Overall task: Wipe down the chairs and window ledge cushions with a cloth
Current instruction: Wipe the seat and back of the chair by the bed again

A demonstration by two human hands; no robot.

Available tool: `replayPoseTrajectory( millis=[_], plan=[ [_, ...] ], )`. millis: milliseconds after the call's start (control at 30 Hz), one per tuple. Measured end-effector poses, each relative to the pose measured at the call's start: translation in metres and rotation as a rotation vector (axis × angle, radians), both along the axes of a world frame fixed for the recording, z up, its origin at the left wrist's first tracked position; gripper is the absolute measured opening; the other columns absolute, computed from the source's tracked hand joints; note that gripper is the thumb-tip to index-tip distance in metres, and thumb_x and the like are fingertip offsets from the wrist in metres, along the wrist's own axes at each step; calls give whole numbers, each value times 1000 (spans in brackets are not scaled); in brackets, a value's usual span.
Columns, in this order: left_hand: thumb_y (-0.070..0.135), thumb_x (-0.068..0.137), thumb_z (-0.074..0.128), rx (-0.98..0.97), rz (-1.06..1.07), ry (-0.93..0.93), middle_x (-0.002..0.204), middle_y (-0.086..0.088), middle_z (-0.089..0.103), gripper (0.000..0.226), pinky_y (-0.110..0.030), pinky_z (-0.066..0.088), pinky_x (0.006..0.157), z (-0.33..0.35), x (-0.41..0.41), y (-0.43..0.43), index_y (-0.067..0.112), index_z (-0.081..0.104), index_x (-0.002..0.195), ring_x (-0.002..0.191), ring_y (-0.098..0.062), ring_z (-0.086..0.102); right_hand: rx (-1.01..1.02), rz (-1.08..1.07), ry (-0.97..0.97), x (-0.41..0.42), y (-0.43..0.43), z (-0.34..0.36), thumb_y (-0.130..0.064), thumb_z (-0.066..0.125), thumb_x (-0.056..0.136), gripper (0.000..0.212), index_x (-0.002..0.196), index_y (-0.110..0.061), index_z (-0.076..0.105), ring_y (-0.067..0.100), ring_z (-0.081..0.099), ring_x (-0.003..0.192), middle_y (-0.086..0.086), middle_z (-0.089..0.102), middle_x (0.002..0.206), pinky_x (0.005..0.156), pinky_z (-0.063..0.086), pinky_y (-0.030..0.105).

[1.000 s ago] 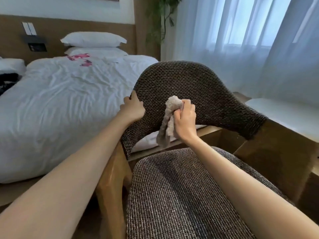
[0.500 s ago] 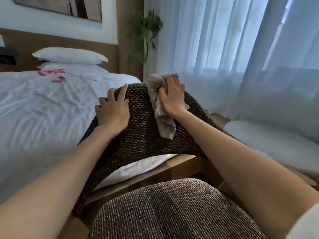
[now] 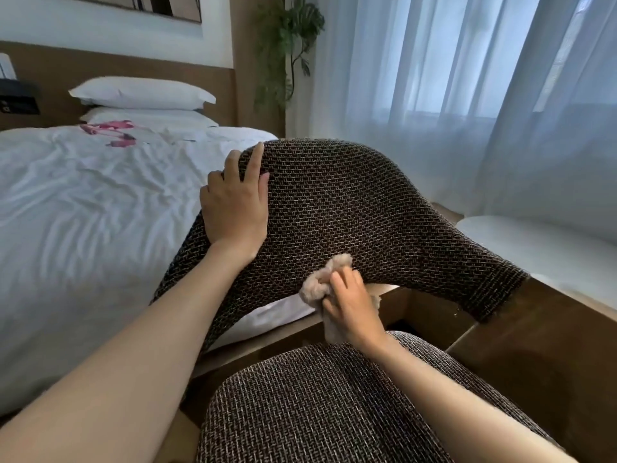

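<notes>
Bedroom corner; daylight is filtered through sheer white curtains (image 3: 450,95) along the right side.

Item 1. Beige fluffy cloth (image 3: 322,279): bunched into a wad and pressed against the lower edge of the dark brown woven-fabric chair backrest (image 3: 350,202), near its middle. Part of the cloth is seen hanging below the hand.

Item 2. Right hand (image 3: 354,309): the fingers are curled round the cloth, which is gripped from the near side. The forearm is extended across the seat.

Item 3. Backrest: curved, and faced by the camera. A rounded seat cushion (image 3: 334,406) of the same dark weave is seen below it in the foreground. A brown wooden frame (image 3: 541,349) is met by the backrest at its lower right.

Item 4. Left hand (image 3: 233,208): laid on the upper left of the backrest, palm against the fabric. The forefinger is stretched toward the top edge and the other fingers are curled over the left edge, so that the backrest is held.

Item 5. White window ledge cushion (image 3: 541,252): placed to the right of the backrest, under the curtains, apart from both hands.

Item 6. Bed with crumpled white duvet (image 3: 83,212): set just behind and to the left of the backrest. Two white pillows (image 3: 143,95) are stacked against a brown wooden headboard (image 3: 117,66). Pink markings (image 3: 110,132) are seen on the duvet before them; what they are cannot be told.

Item 7. Green leafy plant (image 3: 287,38): stood in the corner between headboard and curtains.
</notes>
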State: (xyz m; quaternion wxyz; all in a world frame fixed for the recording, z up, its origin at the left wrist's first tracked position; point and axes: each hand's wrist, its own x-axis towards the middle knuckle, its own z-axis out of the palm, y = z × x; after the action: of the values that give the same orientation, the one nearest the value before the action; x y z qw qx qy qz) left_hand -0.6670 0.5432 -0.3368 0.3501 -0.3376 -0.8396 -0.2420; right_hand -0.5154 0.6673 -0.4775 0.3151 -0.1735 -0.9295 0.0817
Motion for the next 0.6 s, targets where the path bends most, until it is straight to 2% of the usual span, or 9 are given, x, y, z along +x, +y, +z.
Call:
replayPoseTrajectory(
  millis=[33, 100, 167, 233, 300, 400, 600],
  plan=[
    [38, 104, 25, 0, -6, -6, 149, -9, 30, 49, -47, 39, 88, 0, 1, 0, 28, 19, 151, 109, -37, 47, -15, 2, 97, 0, -1, 15, -10, 61, 88, 25, 109, 3, 56, 25, 44, 103, 17, 49, 117, 88, 44, 39],
    [37, 104, 25, 3, -10, -8, 150, -9, 29, 49, -46, 39, 89, -1, 1, 0, 28, 19, 151, 111, -36, 46, 10, -23, 343, -5, -3, 57, -6, 63, 85, 24, 107, 1, 57, 23, 41, 104, 19, 49, 118, 86, 37, 29],
    [37, 104, 26, 13, -20, -6, 151, -8, 28, 49, -46, 38, 91, -2, 1, 0, 28, 19, 151, 113, -36, 45, 104, -79, 482, -18, 2, 109, -13, 58, 86, 26, 111, -7, 55, 23, 37, 105, 15, 47, 120, 85, 33, 29],
    [36, 104, 26, 22, -27, 2, 152, -7, 27, 49, -47, 37, 94, -3, 0, 0, 27, 20, 151, 116, -36, 44, 186, -132, 482, -35, 14, 155, -20, 52, 87, 27, 114, -14, 53, 25, 37, 105, 12, 46, 122, 84, 35, 34],
    [34, 104, 27, 26, -33, 22, 154, -6, 25, 48, -47, 35, 98, -5, 0, 0, 25, 21, 151, 120, -36, 41, 182, -168, 400, -52, 30, 180, -22, 50, 90, 28, 117, -17, 51, 26, 37, 109, 10, 44, 125, 90, 38, 40],
    [28, 103, 31, 17, -46, 56, 155, -4, 24, 48, -49, 33, 102, -10, 1, 0, 24, 22, 151, 124, -37, 38, 116, -220, 323, -64, 45, 171, -27, 47, 92, 28, 120, -21, 49, 27, 35, 114, 8, 41, 126, 93, 39, 44],
    [27, 102, 33, 28, -56, 62, 154, -4, 27, 49, -49, 34, 100, -9, 1, 0, 26, 25, 150, 122, -38, 40, 221, -237, 287, -35, 37, 63, -35, 36, 90, 37, 117, -19, 56, 30, 41, 98, 14, 47, 123, 79, 32, 36]
  ],
)
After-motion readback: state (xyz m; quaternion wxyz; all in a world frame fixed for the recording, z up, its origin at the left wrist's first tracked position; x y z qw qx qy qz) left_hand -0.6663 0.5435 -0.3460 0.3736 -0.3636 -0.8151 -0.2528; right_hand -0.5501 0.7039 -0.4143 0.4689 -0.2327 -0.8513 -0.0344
